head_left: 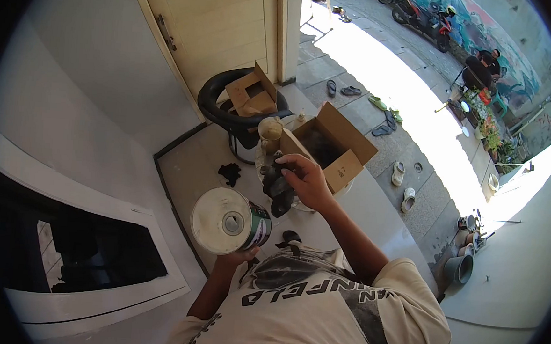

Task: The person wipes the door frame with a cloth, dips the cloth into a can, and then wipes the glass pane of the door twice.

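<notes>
Two bare hands are at work at different things, and the work looks under way rather than finished. The left hand (237,257) bears a large can (212,215) near the front of the body, tipped so that its pale top faces up toward the eyes; the fingers are closed against its lower side, though the tips are hidden. Its lid is on, with a round cap (233,223) in the middle, and nothing shows being poured or scooped, so any use of what it holds does not appear at this moment. The right hand (307,179) is just beyond, at a dark item (279,188) (a tool or bunched cloth, too murky to name), its fingers bent and a little apart at the upper end; whether they are clamped on it or merely touching, I cannot tell. Beside that hand stands an open carton (342,171), flaps spread, its inside dark, so the opening of it is done but what it contains stays unreadable. A beige tub (270,128) sits next to the carton, and a smaller carton (260,104) lies open on a black chair (210,107) near the door (215,33). Some black cloth (229,174) is on the floor (186,172) behind the can. Both cartons open and the can lidded suggest an early or middle stage, in my judgement; how much remains cannot be read from this view.
</notes>
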`<state>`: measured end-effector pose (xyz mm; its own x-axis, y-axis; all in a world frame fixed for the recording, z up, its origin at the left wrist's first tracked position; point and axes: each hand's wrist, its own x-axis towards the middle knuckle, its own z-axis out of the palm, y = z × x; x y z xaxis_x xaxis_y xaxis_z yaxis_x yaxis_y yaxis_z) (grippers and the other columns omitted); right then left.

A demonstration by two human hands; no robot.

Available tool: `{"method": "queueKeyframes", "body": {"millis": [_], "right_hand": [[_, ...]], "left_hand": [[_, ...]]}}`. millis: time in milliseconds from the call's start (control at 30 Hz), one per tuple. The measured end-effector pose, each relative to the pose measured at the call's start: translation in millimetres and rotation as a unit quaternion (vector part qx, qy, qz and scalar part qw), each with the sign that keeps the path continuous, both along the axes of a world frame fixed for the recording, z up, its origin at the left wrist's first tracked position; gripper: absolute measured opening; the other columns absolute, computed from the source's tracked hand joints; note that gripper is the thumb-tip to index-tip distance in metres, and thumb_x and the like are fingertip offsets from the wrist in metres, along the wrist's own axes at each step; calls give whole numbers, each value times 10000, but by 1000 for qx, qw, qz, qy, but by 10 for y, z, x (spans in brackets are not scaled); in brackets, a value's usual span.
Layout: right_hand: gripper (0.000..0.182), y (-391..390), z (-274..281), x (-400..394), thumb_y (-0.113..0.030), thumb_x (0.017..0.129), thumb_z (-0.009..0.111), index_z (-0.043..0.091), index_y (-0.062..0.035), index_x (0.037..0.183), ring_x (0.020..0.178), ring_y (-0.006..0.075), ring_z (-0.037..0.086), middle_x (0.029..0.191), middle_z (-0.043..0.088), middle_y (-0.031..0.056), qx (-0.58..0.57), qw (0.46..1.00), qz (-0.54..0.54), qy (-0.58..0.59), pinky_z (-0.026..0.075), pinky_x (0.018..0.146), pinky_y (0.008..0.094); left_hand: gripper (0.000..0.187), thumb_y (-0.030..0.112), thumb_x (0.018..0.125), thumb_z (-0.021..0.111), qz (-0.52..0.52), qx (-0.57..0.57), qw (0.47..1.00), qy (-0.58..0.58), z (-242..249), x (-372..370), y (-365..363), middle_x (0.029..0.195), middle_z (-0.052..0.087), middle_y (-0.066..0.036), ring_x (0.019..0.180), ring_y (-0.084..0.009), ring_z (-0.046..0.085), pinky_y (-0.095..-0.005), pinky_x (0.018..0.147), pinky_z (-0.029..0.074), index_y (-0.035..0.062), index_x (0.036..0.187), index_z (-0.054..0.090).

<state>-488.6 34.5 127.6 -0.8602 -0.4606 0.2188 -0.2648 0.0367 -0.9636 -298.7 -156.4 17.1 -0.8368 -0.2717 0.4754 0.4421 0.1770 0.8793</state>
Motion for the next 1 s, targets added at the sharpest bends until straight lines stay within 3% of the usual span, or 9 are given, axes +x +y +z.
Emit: {"method": "queueKeyframes", "body": {"millis": [100,200,333,433,533,667,767,833,1000], "right_hand": [[279,-35,166,-212,4,934,644,672,-36,1208,777,65,573,972,685,30,35,998,44,-35,492,738,255],[376,-86,128,-478,61,948,614,641,-17,1315,1111,100,624,1232,692,73,-32,991,112,-58,500,977,278],[351,-209,121,-656,50,935,649,642,-47,1272,1043,97,628,1156,663,50,-86,971,182,-132,492,940,261],[357,-321,128,-748,63,933,654,615,-57,1267,1016,92,630,1133,649,33,-139,956,209,-153,498,912,256],[395,-423,129,-771,73,920,662,575,-47,1286,977,73,618,1068,638,24,-148,949,225,-162,514,818,239],[325,-540,279,-787,82,908,662,607,-32,1208,947,70,624,1044,653,33,-82,948,284,-117,516,796,230],[266,-630,292,-785,104,893,645,631,-14,1132,961,79,640,1034,680,37,-53,937,311,-148,513,834,236],[173,-678,291,-782,60,899,681,650,6,1060,839,64,634,925,686,27,-50,944,298,-133,515,770,223],[166,-747,80,-834,23,890,673,643,4,1052,822,48,622,888,680,11,0,943,313,-109,493,741,215]], "left_hand": [[887,463,756,858,62,-21,998,9,-26,-121,126,1422,572,-142,1314,-277,558,-429,1127,446,67,1455,482],[870,478,763,850,76,-33,996,-31,4,-156,216,1433,568,-133,1344,-280,530,-448,1157,408,83,1452,495],[797,524,798,797,91,-52,988,-116,-15,-54,357,1470,554,-75,1415,-296,448,-470,1226,294,169,1458,524],[775,527,797,794,96,-44,977,-184,116,3,461,1463,561,-63,1408,-291,457,-468,1222,307,183,1444,542],[750,488,792,822,156,-38,975,-152,168,55,562,1435,580,-62,1376,-268,495,-455,1201,346,165,1417,564],[724,410,784,863,252,-105,958,-91,235,142,672,1390,612,-63,1314,-246,553,-429,1158,404,140,1394,581],[711,351,767,887,268,-62,959,-75,423,197,755,1357,635,-58,1278,-227,577,-408,1132,428,129,1375,594],[713,364,769,881,279,-62,955,-79,425,231,766,1364,631,-58,1285,-230,571,-412,1136,423,133,1378,591],[726,426,782,854,288,-71,951,-90,403,288,728,1396,608,-56,1319,-243,542,-431,1160,396,148,1395,579]]}}
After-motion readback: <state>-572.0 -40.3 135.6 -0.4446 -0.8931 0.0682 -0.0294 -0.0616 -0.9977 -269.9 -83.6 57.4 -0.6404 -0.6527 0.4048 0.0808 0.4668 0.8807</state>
